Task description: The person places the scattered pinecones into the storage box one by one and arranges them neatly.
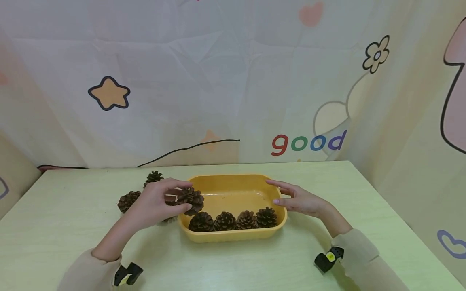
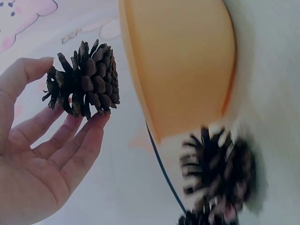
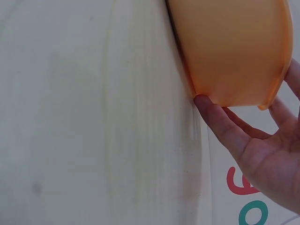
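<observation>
At the nine o'clock end of the tub (image 1: 234, 236), the left hand (image 1: 154, 203) pinches a pinecone (image 1: 195, 200), best held lightly; the right hand (image 1: 300, 199) grips the three o'clock end and should brace it.

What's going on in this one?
A person is handling pine cones at a yellow tub. The left hand holds one pine cone above rim height at the tub's left end, while the right hand grips the right end of the tub. Four pine cones sit in a row inside, along the near side. More pine cones lie on the table left of it, some partly hidden behind the left hand.
</observation>
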A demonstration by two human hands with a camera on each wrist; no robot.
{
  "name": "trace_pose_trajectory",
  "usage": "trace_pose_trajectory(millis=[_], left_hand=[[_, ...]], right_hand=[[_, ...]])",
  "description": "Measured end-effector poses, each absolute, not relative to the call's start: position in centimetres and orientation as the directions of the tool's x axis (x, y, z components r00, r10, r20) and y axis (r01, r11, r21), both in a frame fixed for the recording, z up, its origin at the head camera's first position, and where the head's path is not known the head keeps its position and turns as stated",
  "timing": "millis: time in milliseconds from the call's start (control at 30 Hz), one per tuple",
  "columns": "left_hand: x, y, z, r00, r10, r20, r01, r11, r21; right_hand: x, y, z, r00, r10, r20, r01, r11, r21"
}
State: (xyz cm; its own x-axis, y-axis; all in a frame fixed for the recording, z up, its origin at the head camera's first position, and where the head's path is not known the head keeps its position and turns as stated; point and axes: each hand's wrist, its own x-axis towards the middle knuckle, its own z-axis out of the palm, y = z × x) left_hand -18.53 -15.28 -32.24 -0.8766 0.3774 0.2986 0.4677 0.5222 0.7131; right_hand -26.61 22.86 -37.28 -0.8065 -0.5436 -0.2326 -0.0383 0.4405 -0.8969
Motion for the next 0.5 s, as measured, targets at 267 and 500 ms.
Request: trace_pose_trajectory(millis=[267,500], left_hand=[[-19.8,-11.7,-32.2,-0.865,0.396,0.307,0.489,0.534,0.690],[-20.6,-8.8,-32.3,-0.853,0.426,0.303,0.502,0.509,0.699]], right_hand=[[-26.6,22.9,-37.2,-0.809,-0.540,-0.232,-0.043,0.448,-0.893],[-26.5,22.8,-37.1,-0.804,-0.552,-0.222,-0.050,0.436,-0.899]])
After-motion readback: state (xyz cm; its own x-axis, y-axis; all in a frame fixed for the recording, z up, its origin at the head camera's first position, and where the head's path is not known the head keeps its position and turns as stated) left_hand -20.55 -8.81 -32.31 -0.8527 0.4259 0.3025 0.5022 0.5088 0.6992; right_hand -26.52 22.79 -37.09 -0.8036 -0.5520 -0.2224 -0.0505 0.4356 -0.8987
